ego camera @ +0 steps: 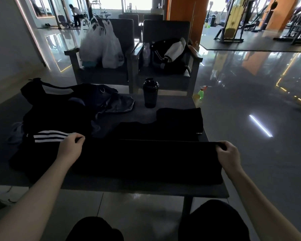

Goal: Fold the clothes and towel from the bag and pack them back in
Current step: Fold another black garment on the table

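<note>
Black cloth [146, 159] lies stretched flat along the bench's [137, 115] near edge. Left hand [69, 145], arm extended, pinches its left end with curled fingers [79, 136]; right hand [228, 153] grips the right end by the bench's right edge.

Bare table [137, 115] lies at frame centre, between the clothes pile [59, 110] at left and the shaker bottle [150, 93] just above. The black cloth [146, 159] covers the lower centre. Two chairs [102, 75] close off the far side. Floor [250, 105] at right stands open, bar one green bottle [201, 94].
</note>
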Demonstrator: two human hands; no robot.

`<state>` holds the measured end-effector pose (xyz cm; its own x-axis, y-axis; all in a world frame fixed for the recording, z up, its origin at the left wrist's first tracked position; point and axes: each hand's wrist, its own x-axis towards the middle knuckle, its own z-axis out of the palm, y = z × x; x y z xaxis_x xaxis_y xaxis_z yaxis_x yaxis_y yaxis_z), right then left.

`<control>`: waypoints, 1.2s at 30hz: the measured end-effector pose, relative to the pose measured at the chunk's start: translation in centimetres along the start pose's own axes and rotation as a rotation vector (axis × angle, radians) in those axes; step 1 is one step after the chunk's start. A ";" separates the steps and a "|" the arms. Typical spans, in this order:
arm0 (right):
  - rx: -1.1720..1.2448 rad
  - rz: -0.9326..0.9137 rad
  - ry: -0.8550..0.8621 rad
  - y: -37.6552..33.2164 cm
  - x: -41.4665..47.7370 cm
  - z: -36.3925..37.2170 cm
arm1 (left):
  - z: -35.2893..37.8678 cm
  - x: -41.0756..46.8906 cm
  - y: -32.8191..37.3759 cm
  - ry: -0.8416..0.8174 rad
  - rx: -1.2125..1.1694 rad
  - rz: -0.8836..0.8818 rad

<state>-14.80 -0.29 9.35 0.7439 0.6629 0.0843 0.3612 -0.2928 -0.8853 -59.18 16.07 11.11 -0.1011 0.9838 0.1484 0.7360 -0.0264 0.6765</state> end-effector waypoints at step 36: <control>-0.581 -0.631 0.185 -2.0 4.8 10.0 | 14.9 5.0 4.7 -0.164 0.273 0.373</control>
<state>-17.55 10.35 6.96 0.3695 0.7122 0.5969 0.9278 -0.2470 -0.2796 -46.26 23.49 4.28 0.2936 0.9317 0.2137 0.8530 -0.3563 0.3815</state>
